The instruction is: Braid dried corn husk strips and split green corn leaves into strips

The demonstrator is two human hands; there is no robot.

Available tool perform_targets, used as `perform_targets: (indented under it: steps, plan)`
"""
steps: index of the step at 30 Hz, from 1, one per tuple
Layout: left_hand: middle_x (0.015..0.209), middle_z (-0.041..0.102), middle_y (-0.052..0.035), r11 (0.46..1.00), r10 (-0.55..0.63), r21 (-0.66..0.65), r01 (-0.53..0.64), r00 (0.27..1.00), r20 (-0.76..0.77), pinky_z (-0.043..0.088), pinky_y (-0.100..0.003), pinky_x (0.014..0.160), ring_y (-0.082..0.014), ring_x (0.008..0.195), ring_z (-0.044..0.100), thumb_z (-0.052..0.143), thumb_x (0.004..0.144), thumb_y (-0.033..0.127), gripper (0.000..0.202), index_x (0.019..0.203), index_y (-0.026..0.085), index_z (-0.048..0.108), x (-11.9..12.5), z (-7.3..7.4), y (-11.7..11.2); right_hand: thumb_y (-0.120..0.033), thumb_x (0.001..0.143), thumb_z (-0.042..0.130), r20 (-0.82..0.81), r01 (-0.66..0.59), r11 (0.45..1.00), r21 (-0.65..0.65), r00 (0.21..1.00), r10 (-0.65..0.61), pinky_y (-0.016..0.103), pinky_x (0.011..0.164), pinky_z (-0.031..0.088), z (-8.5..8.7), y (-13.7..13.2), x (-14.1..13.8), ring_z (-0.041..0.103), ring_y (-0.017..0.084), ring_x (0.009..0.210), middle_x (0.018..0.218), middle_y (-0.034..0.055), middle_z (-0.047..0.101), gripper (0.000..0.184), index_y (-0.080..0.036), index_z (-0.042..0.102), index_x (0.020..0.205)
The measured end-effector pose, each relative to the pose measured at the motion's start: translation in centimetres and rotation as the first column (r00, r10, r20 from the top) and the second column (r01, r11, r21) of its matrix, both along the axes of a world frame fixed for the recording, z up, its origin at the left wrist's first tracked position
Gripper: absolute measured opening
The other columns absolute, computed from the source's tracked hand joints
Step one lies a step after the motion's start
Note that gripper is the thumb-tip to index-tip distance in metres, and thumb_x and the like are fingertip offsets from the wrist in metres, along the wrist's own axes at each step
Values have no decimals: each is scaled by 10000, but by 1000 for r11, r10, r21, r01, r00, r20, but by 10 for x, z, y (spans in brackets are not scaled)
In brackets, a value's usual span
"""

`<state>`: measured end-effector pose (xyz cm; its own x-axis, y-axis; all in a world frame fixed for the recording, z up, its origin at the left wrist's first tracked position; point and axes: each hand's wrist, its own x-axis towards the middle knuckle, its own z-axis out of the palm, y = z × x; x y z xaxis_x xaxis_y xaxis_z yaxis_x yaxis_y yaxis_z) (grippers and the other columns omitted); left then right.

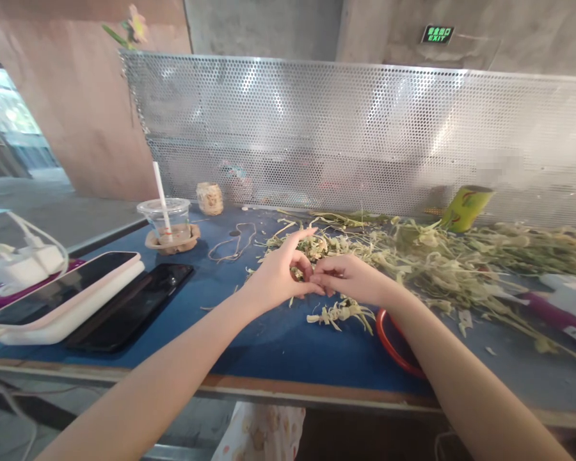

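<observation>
Along the left edge of the table [278, 352] lie a phone in a pale pink case [62, 288] and, just beside it, a black phone [134, 304]. Behind them, towards the back left corner, stands a clear plastic cup [169, 221] with a straw. A loose string [233, 246] curls on the blue top to its right.

Your left hand [273, 278] and right hand [350, 278] are together at the middle of the table, fingertips touching. Both are pinched on a small plant piece [298, 274], which sits between your left thumb and curled fingers, raised just above the surface. It is pale green-yellow, thin and shredded; most of it is hidden by your fingers.

Just below your hands, towards the front edge, lies a little heap of pale shreds [338, 312]. A red bowl [391, 342] shows under your right wrist at the front edge, partly covered by your forearm.

Behind and to the right spreads a pile of stems [461, 256] — dry, straw-coloured, tangled — reaching the right edge. A yellow-green can [465, 208] stands behind it at the back edge.
</observation>
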<state>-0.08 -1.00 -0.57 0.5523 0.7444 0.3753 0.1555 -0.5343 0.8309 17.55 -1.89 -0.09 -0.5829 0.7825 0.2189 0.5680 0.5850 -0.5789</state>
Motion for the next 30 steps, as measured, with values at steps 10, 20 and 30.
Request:
perform_targets:
  steps: [10,20,30]
  plan:
    - [805,634,-60,985,-7,-173,28,993,121,525,-308,532,-162,600,597,669,657,191,889,1363,231,129,-1,1,7,-299,833,413,22,81,986,147,996,-85,195,488,274,3,1,1,372,73,502,531,-51,410,249,-177,458,621]
    - [800,650,-75,971,86,-236,-47,984,158,538,-312,593,-157,629,608,649,653,122,933,1374,182,61,4,3,2,-306,823,422,16,181,965,190,982,-187,204,483,256,-3,3,-1,358,80,493,530,-48,411,219,-185,489,654]
    - [782,592,-44,965,136,-251,-76,963,232,542,-306,553,-149,623,588,633,663,144,851,1360,197,147,6,-3,4,-271,844,378,-73,164,979,119,985,-156,217,545,314,-1,2,-5,403,87,537,569,-40,439,242,-184,432,626]
